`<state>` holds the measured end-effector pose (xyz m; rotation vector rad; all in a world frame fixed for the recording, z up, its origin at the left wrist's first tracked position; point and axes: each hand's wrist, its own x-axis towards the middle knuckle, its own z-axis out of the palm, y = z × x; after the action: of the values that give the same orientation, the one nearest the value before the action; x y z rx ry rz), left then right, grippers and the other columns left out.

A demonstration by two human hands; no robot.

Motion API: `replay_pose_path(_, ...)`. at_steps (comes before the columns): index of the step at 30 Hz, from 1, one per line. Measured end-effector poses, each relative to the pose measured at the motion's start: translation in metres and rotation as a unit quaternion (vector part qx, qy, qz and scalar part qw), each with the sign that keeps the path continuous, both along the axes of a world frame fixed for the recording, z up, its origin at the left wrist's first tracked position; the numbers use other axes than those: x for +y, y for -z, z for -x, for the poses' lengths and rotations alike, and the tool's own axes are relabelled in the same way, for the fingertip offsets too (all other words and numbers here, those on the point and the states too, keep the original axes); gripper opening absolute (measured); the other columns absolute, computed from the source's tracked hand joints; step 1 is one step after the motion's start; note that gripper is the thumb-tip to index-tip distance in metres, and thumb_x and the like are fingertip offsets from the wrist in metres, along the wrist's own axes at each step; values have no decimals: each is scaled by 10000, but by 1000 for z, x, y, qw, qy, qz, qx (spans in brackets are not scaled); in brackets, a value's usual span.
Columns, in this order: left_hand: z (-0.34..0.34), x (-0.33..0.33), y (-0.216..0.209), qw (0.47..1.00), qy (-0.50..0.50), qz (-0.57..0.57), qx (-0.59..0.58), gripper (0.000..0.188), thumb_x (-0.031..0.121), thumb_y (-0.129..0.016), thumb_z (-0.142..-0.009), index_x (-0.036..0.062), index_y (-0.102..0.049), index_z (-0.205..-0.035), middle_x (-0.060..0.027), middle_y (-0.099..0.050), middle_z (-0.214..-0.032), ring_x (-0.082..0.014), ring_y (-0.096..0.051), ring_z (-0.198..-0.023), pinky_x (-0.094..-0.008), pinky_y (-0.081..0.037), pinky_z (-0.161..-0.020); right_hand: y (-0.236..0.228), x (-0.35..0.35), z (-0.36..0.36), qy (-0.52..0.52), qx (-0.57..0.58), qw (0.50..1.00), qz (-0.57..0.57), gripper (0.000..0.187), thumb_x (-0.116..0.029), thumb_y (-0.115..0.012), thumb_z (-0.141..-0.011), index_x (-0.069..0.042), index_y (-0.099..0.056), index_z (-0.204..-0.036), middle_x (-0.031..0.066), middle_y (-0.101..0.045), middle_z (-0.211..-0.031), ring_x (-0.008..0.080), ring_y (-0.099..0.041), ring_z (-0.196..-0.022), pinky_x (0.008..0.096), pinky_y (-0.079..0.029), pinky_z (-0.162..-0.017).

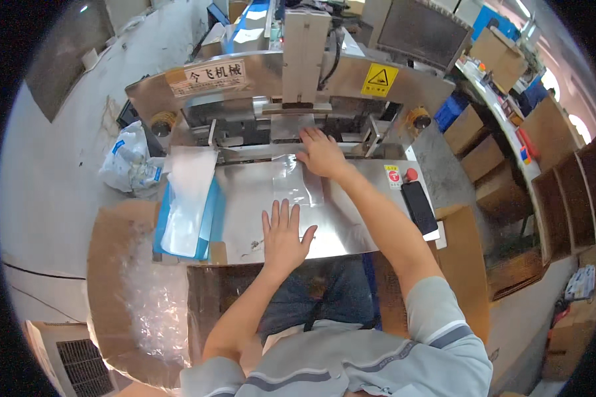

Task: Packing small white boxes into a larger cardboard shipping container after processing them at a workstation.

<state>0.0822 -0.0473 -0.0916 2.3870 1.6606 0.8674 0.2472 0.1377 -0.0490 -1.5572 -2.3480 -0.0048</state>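
Observation:
A clear plastic sheet (297, 182) lies on the metal worktop (245, 198), its far end reaching under the head of a bench machine (306, 59). My right hand (323, 155) rests over the sheet's far right part, close to the machine's opening, fingers stretched out. Nearer to me, my left hand (285, 238) is flat with fingers spread, just short of the sheet's near edge, holding nothing. To the left, a stack of clear plastic sheets (189, 205) sits in a blue holder (213, 210).
A cardboard box (106, 264) with clear plastic pieces (159, 304) stands at the lower left. A black phone (418, 207) and a red button (412, 174) are on the worktop's right. A white plastic bag (129, 159) lies left of the machine; a monitor (424, 32) stands behind.

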Motion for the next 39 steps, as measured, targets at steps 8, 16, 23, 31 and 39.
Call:
replay_pose_path(8, -2, -2, -3, 999, -8, -24, -25, 619, 419, -645, -917, -36, -538, -1322, -281, -466, -1412, -472, -370, -1373, -638, -240, -1134, 2, 7, -6, -16, 2, 1000, -7, 627, -356, -646, -908, -19, -477, -1409, 192, -449, -1507, 355, -412, -1404, 584, -379, -1084)
replay_pose_path(16, -2, -3, 1, 1000, -17, -17, -8, 620, 412, -647, -919, -51, -535, -1316, -276, -479, -1399, -471, -378, -1362, -630, -245, -1133, -14, 9, -7, -14, -7, 999, -35, 507, -298, -647, -911, -3, -550, -1312, 219, -554, -1390, 393, -497, -1321, 550, -419, -1056)
replay_pose_path(23, -1, -6, -1, 999, -26, -26, -40, 699, 377, -667, -917, -62, -425, -1404, -326, -387, -1452, -506, -317, -1388, -639, -225, -1141, -27, 10, -7, -3, -13, 1000, -11, 458, -305, -624, -928, -12, -571, -1275, 225, -616, -1285, 398, -573, -1212, 554, -447, -984)
replay_pose_path(31, 3, -4, -2, 988, -83, -48, -122, 822, 331, -691, -908, -89, -273, -1478, -325, -286, -1525, -512, -233, -1440, -632, -183, -1166, -41, 24, -3, 20, -41, 999, -10, 438, -357, -528, -990, -42, -579, -1291, 232, -676, -1157, 419, -599, -1157, 563, -437, -974)
replay_pose_path(39, 3, -3, 4, 986, -78, -63, -136, 804, 330, -669, -929, -91, -269, -1484, -328, -298, -1521, -508, -250, -1436, -621, -196, -1166, -31, 17, -26, -9, 50, 999, -19, 484, -338, -541, -982, -1, -545, -1330, 256, -650, -1213, 423, -604, -1158, 531, -443, -1003)
